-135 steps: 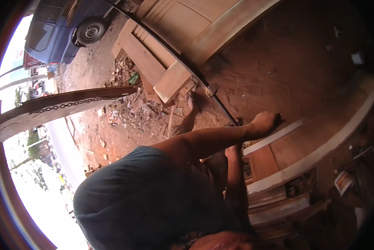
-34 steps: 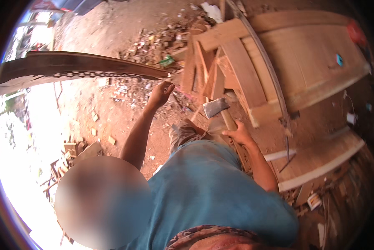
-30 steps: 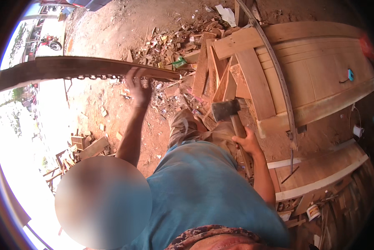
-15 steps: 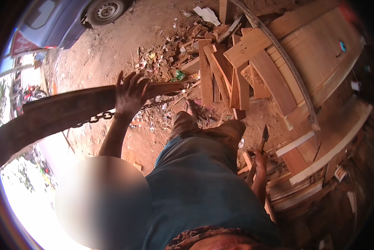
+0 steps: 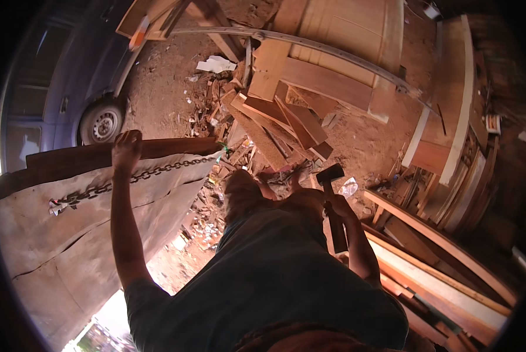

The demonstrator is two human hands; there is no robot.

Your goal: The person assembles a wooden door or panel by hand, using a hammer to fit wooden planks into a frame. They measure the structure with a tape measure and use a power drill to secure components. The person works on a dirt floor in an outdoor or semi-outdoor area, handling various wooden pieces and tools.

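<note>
Left hand (image 5: 126,151) at 9 o'clock: fingers curled over top edge of the panel (image 5: 87,223), a big tilted sheet w/ a chain (image 5: 134,177) running across it. Right hand (image 5: 334,206) just right of centre: fingers clamped on the hammer (image 5: 331,193) handle, head up, over the dirt floor. Loose planks (image 5: 280,126) lie at 12 o'clock, near the hammer head. Car wheel (image 5: 102,121) at 10 o'clock, behind panel.
</note>
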